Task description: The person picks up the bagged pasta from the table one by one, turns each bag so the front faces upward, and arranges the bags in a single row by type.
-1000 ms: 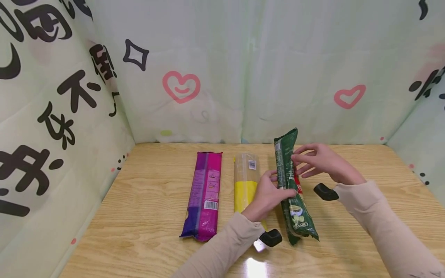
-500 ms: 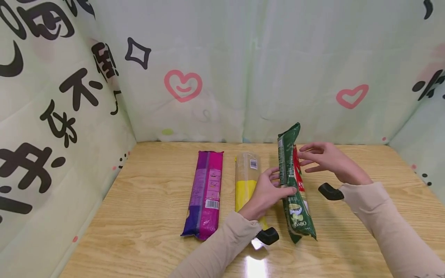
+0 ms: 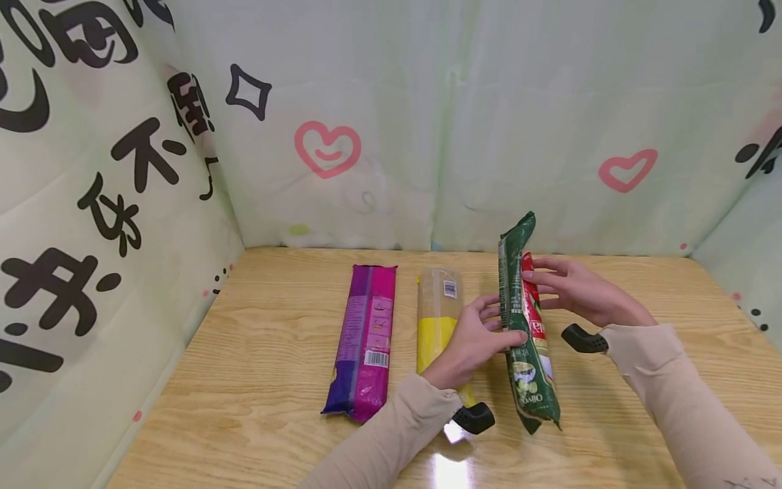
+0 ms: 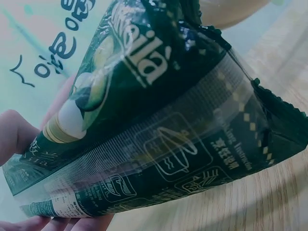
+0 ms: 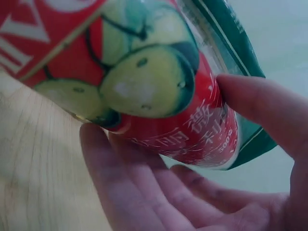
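My left hand (image 3: 473, 339) grips a long green and red pasta packet (image 3: 527, 370), thumb across its front and fingers behind. The packet stands tilted, its upper end toward the back curtain. In the left wrist view its dark green side (image 4: 163, 125) shows cooking pictures, with fingers at the lower left. My right hand (image 3: 580, 288) holds its upper right side. In the right wrist view, thumb and fingers (image 5: 144, 187) lie on either side of the red, olive-printed face (image 5: 149, 82). Left of the left hand lies a yellow and clear packet (image 3: 436, 299), partly hidden by that hand.
A purple and pink packet (image 3: 363, 339) lies farther left on the wooden table (image 3: 263, 380). Printed curtains (image 3: 391, 122) close off the table's back and sides. The left sleeve (image 3: 391, 435) reaches across the table's front.
The green packet has turned so that more of its red face shows. My right hand moved slightly off it, then came back onto its side. The left hand keeps its grip.
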The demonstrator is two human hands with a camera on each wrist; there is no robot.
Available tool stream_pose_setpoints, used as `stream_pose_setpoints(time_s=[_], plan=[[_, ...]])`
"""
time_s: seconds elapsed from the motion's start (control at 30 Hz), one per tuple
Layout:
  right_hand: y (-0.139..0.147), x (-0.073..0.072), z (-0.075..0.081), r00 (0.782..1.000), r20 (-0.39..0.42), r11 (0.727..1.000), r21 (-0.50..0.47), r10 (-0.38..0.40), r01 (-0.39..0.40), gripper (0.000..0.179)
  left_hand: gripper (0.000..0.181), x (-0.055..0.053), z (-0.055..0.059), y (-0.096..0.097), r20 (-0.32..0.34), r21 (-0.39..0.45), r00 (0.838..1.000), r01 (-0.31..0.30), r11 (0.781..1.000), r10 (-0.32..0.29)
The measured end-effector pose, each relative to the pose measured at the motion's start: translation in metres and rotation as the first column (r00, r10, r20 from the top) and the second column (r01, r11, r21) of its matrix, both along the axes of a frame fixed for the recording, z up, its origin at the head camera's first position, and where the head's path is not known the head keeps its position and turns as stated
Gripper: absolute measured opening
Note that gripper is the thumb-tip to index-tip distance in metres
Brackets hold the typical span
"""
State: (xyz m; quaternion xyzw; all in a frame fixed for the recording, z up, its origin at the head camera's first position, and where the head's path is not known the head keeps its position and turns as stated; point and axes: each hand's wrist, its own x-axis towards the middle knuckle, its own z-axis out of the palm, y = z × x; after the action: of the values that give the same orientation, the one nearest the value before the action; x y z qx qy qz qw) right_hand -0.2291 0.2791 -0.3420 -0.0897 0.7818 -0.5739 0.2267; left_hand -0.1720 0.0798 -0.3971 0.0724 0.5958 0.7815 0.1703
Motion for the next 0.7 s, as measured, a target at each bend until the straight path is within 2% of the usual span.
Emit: stream_pose_setpoints(time_s=[0.23,0.53,0.7], plan=[[0.0009,-0.0017,-0.0052,0.999,0.034,0.998,-0.052,-0.021,0.023,0.060,0.059,0.0009,0.0000,0.0006,0.009,0.019,1.000,0.005,1.000,-0.006],[0.0075,-0.0004,-0.0023,0.997,0.048,0.996,-0.067,-0.052,0.055,0.068,0.060,-0.0009,-0.0052,-0.0003,-0.022,0.051,0.996,0.082,0.995,-0.081],[0.0082,-0.0001,0.0011,0.997,0.035,0.996,-0.040,-0.074,0.075,0.072,0.059,-0.0014,-0.0059,0.0000,-0.019,0.076,0.994,0.108,0.991,-0.107]])
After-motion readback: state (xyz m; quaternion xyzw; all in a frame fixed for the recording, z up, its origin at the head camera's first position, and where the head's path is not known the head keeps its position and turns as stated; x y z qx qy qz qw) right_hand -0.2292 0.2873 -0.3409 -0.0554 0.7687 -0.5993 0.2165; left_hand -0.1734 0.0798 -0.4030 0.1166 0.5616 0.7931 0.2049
